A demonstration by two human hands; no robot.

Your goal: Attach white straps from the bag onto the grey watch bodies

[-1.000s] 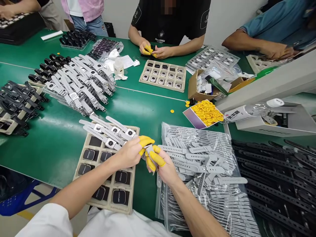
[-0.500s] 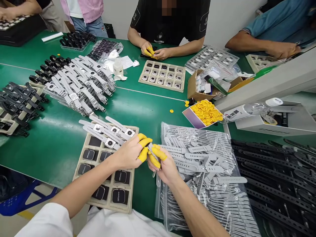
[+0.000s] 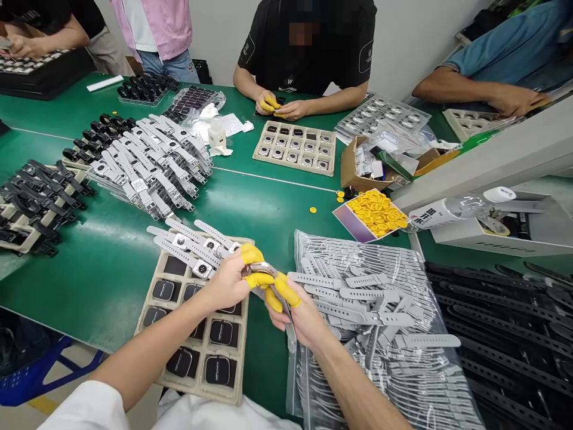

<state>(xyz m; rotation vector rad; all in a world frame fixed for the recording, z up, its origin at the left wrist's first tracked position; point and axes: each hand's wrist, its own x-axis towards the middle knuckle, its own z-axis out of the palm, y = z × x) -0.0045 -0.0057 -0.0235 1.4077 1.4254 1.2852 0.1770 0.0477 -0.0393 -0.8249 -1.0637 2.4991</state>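
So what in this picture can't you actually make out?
All in the head view:
- The small watch piece between the left hand and right hand: yellow fingertips cover most of it.
- The black straps on the right: cut off by the picture's edge.
- Lettering on the dark watch faces in the tray: too small to read.
- The bottle label: partly turned away.
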